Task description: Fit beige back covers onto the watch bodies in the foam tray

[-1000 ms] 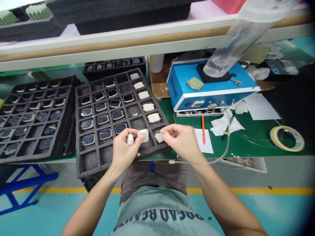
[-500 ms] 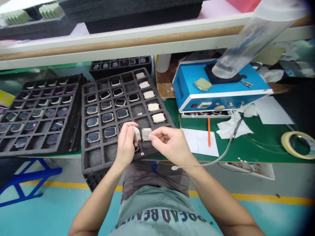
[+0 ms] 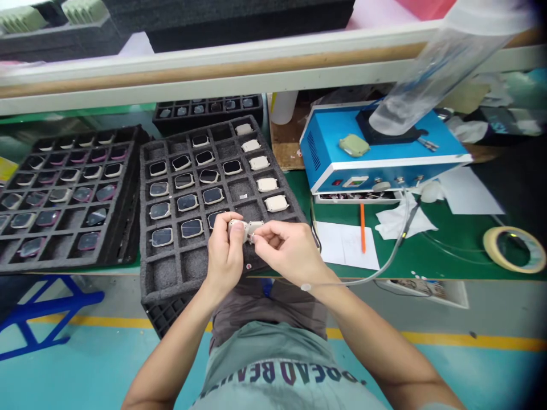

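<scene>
My left hand (image 3: 225, 250) is closed around a cream smartwatch case (image 3: 238, 228), thumb on its near face, above the front right part of a black foam tray (image 3: 144, 273). At that case's right edge, my right hand (image 3: 290, 247) pinches thumb and forefinger together. Whatever lies between those fingertips is too small to name. Just behind them, partly covered, another cream watch case (image 3: 256, 225) sits in the tray. Several dark-screened watches (image 3: 188, 202) fill its left and middle pockets. Cream cases (image 3: 267, 184) line the right column.
A second foam tray of watches (image 3: 60, 196) stands at left. To the right are a blue dispenser box (image 3: 384, 154), a thin tube (image 3: 367, 281) crossing my right wrist, an orange stick (image 3: 363, 228), white paper (image 3: 344, 245) and a tape roll (image 3: 491, 245). A shelf edge (image 3: 213, 71) spans above.
My right fingertips have moved left, up to the edge of the held watch case. The left hand has shifted slightly right, and the case has turned a little.
</scene>
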The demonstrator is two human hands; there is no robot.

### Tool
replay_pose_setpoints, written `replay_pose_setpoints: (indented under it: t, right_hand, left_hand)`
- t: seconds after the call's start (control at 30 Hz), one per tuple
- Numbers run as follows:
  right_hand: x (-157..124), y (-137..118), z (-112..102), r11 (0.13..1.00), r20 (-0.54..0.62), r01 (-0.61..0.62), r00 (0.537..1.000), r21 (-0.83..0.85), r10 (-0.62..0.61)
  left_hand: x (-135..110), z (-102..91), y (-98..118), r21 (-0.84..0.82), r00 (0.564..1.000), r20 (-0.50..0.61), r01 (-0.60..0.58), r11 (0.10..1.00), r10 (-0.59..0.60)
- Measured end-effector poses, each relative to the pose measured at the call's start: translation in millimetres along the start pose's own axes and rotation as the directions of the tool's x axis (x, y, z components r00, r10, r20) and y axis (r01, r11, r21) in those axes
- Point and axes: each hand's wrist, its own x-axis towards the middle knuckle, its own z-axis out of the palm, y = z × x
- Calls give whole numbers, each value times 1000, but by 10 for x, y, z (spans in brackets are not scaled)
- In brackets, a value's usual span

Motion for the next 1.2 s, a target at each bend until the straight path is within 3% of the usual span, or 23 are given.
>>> replay_pose_setpoints:
  t: [0.1, 0.23, 0.37, 0.67, 0.8, 0.9, 0.97, 1.03, 1.13, 1.2]
  right_hand:
    - [17, 4, -2, 995, 38, -48, 998, 86, 45]
    - [74, 15, -52, 955, 164, -180, 976, 237, 143]
    - [150, 6, -64, 913, 291, -287, 935, 290, 202]
    - [299, -18, 95, 933, 286, -288, 932, 215, 222]
    - [247, -35, 116, 918, 305, -318, 921, 236, 241]
    - [-53, 1, 53, 874, 246, -374, 920, 310, 306]
    - [-355, 65, -65, 817, 266, -462, 883, 346, 387]
    - [-670, 168, -219, 740, 402, -585, 797, 331, 451]
    - [-1071, 403, -379, 614, 573, -739, 640, 277, 512]
    - [-1265, 609, -392, 526, 568, -800, 585, 288, 579]
  left_hand:
    - [3, 8, 9, -26, 999, 4, -51, 998, 51]
    - [6, 17, 20, -173, 999, 46, 2, 985, 6]
    - [-20, 13, -5, -189, 998, 61, 37, 981, -26]
    - [5, 58, -70, -181, 999, -48, -8, 983, -1]
    - [28, 59, -51, -365, 998, -7, 58, 929, -65]
    - [61, 24, -24, -543, 989, 29, 136, 828, -144]
    - [86, -5, -14, -626, 982, 55, 177, 760, -183]
    - [98, -27, -12, -667, 977, 95, 206, 716, -192]
    - [77, -32, -12, -662, 976, 120, 214, 718, -181]
    - [47, -29, -5, -642, 981, 98, 189, 743, -165]
